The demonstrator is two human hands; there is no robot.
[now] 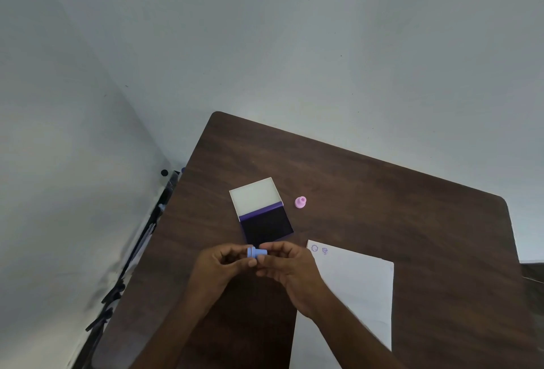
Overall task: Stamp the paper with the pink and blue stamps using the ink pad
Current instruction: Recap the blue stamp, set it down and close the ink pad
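Note:
The blue stamp (256, 252) lies sideways between my two hands, just above the table and near the front edge of the ink pad. My left hand (219, 270) pinches its wide end and my right hand (290, 270) pinches its narrow handle. The ink pad (266, 226) lies open, dark purple, with its white lid (255, 195) folded back behind it. The pink stamp (300, 202) stands on the table to the right of the lid. The white paper (359, 295) lies to the right under my right forearm, with two small purple stamp marks (319, 250) near its top left corner.
The dark brown wooden table (382, 201) stands against pale walls. Its left edge runs beside dark metal bars (141, 239) on the floor side. Bare tabletop stretches behind and to the right of the ink pad.

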